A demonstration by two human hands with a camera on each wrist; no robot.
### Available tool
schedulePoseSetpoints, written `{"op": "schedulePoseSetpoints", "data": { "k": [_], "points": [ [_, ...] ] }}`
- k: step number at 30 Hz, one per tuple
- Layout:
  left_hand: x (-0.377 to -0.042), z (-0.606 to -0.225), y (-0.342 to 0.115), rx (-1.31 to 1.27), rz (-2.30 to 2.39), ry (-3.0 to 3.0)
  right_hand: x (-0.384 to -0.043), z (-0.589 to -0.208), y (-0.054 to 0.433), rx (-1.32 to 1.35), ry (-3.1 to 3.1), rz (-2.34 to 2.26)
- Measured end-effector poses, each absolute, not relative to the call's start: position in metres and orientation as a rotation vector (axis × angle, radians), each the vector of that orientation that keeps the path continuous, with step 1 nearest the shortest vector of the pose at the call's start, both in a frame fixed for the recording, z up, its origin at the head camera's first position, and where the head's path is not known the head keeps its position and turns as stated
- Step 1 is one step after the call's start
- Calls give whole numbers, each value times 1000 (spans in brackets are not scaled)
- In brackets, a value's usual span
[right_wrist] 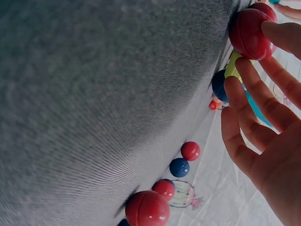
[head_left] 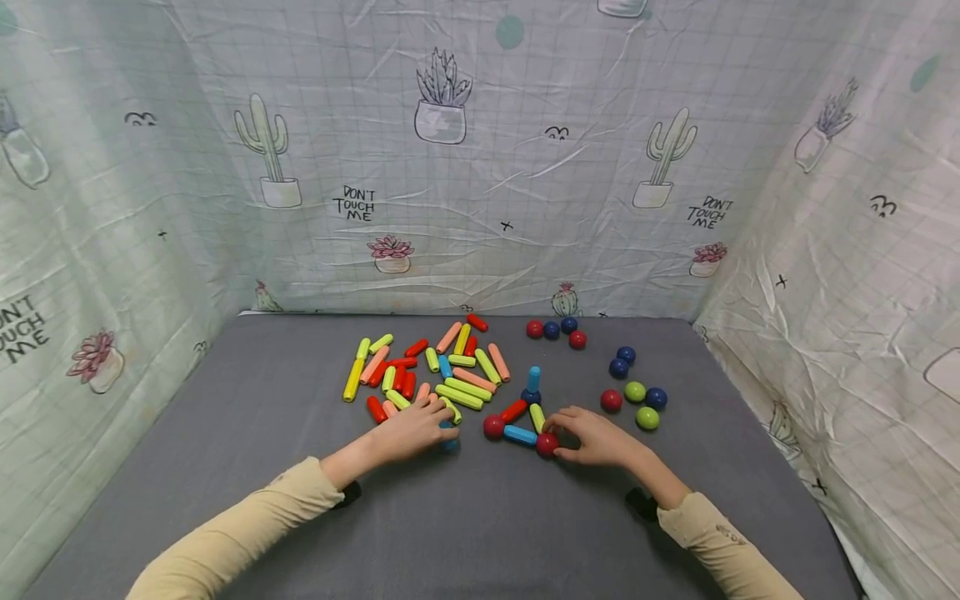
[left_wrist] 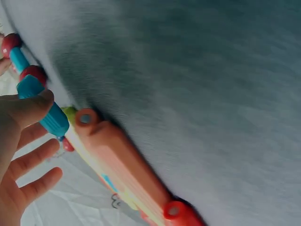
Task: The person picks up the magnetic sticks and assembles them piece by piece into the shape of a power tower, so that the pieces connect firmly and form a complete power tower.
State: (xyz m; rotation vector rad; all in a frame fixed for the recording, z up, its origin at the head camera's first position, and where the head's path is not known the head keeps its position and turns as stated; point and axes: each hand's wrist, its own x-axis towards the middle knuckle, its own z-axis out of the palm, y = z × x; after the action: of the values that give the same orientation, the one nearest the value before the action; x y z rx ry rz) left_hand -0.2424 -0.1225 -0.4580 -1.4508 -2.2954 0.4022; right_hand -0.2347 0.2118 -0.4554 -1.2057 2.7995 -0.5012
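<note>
My left hand (head_left: 412,429) pinches a short blue rod (left_wrist: 55,121) between thumb and fingers, just in front of the rod pile. To the right lies a triangle of rods and balls. Its front side is a blue rod (head_left: 521,434) between a red ball (head_left: 493,427) and a second red ball (right_wrist: 250,35). A red rod (head_left: 514,411) and a yellow-green rod (head_left: 537,418) lead back to a dark blue ball (head_left: 531,397), on which another blue rod (head_left: 534,378) stands upright. With thumb and fingertips, my right hand (head_left: 596,437) holds the triangle's right red ball.
Many loose rods in red, salmon, yellow and green, such as a yellow rod (head_left: 352,382), spread over the left back of the grey table (head_left: 480,525). Loose balls, among them a green ball (head_left: 647,418), lie at the right. A printed curtain (head_left: 480,167) surrounds the table.
</note>
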Motion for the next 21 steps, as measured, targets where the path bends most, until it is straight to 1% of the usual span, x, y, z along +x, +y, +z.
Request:
{"op": "schedulePoseSetpoints", "data": {
  "k": [9,14,17,21],
  "points": [
    [-245,-447,-98,-1503,-91,-2367,-240,-464,214,-1105,2673,-765],
    [-245,-444,-75,-1524,-462,-2397,-240,-467,214,-965,2571,-974],
    [-245,-442,-58,-1471,-772,-2479,-240,-467,214,-890,2510,-1072],
    [-246,-443,-34,-1297,-1215,-2552,-240,-467,215,-784,2402,-1193]
  ]
}}
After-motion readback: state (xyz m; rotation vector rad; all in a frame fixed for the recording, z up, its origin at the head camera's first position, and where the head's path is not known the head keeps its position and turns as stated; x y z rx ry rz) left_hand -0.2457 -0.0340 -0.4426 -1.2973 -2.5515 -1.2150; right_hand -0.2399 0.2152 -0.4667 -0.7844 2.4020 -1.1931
